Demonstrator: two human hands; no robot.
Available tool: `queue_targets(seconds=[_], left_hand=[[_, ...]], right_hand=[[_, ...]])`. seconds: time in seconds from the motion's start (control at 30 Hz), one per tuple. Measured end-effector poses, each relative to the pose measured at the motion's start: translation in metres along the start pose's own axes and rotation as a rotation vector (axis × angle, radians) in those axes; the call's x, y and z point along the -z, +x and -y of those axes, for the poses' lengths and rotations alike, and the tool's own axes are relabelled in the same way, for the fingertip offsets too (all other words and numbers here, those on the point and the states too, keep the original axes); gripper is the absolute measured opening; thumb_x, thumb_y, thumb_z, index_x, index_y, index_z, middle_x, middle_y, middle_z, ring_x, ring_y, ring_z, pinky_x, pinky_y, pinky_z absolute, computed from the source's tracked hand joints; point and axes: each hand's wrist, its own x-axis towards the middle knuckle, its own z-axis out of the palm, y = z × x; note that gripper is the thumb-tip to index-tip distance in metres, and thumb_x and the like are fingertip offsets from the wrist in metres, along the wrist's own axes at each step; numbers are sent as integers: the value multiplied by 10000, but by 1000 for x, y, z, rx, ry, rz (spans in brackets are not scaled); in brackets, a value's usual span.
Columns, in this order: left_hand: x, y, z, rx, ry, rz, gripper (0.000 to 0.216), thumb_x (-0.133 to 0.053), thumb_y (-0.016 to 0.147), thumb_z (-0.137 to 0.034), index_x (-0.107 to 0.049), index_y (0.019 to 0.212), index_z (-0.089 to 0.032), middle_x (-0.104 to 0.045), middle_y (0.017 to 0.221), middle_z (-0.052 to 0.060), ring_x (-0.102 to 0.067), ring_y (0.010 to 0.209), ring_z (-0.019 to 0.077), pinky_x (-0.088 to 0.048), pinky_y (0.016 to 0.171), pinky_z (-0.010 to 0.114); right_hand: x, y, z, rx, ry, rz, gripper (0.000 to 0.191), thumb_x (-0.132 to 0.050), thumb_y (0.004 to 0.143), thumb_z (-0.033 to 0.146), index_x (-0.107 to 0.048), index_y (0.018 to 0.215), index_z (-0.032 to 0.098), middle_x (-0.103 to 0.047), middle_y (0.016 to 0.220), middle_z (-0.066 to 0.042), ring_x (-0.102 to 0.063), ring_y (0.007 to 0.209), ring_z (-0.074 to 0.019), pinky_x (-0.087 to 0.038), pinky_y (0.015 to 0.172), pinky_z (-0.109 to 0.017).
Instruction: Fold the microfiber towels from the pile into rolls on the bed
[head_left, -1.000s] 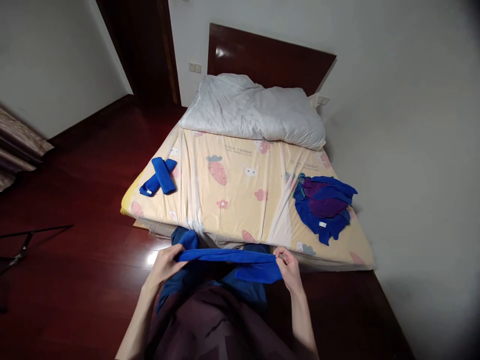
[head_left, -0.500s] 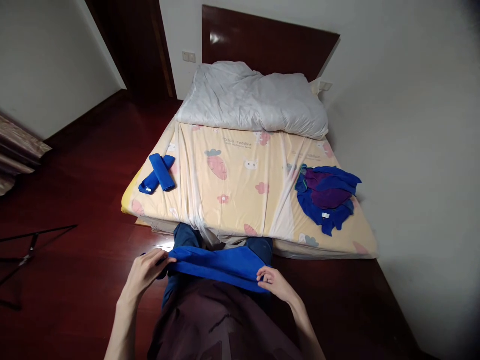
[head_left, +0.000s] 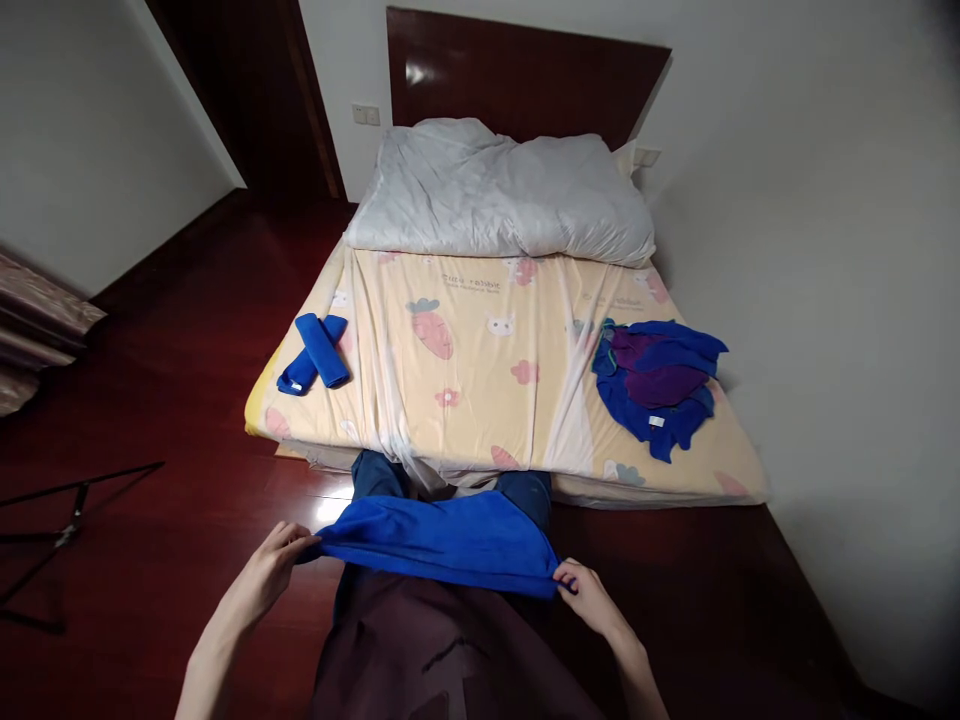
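Observation:
I hold a blue cloth (head_left: 442, 538) stretched flat in front of my body, just short of the bed's foot. My left hand (head_left: 268, 572) pinches its left corner and my right hand (head_left: 585, 597) pinches its right corner. Both hands are closed on the fabric. On the bed's left edge lie two rolled blue cloths (head_left: 316, 350), crossed over each other. A loose heap of blue and purple cloths (head_left: 658, 385) lies on the bed's right side.
The bed (head_left: 480, 400) has a cream sheet with cartoon prints and a white duvet (head_left: 499, 195) bunched at the dark headboard. Dark red wood floor surrounds it. A black stand's legs (head_left: 67, 500) show at the left. A white wall runs along the right.
The cloth has been pulled wider and lower. My hands moved apart and down toward my waist, and the cloth now lies spread flat between them.

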Motion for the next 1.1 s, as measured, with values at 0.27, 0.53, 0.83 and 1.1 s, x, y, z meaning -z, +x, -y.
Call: queue_targets(seconds=[0.27, 0.53, 0.83, 1.1], left_hand=[[-22, 2, 27, 71, 231, -222, 277, -411, 974, -236, -684, 1022, -230, -670, 970, 67, -586, 890, 201, -476, 815, 322], [-44, -13, 59, 170, 369, -276, 238, -439, 964, -285, -673, 974, -239, -627, 1135, 90, -548, 1053, 248, -488, 826, 338], [-36, 6, 61, 117, 223, -354, 152, -441, 955, -278, -578, 986, -220, -628, 1030, 94, -576, 1008, 245, -494, 879, 377], [-1, 32, 49, 18, 173, -309, 127, -481, 936, -310, -557, 890, -218, -661, 1016, 92, -613, 1016, 224, -490, 877, 335]], right_hand=[[-10, 2, -25, 25, 76, -59, 221, -543, 808, 372, -687, 810, 205, -704, 870, -60, -663, 843, -227, -512, 794, -326], [-6, -4, -18, -22, 207, -197, 355, -616, 792, 517, -781, 819, 204, -753, 1004, -118, -705, 953, -301, -555, 856, -388], [49, 9, 4, 61, 319, -390, 355, -653, 824, 501, -783, 940, 192, -746, 1009, -119, -700, 886, -264, -574, 846, -399], [92, 32, 18, 173, 276, -609, 360, -662, 815, 477, -763, 982, 173, -729, 849, -79, -669, 704, -189, -578, 761, -348]])
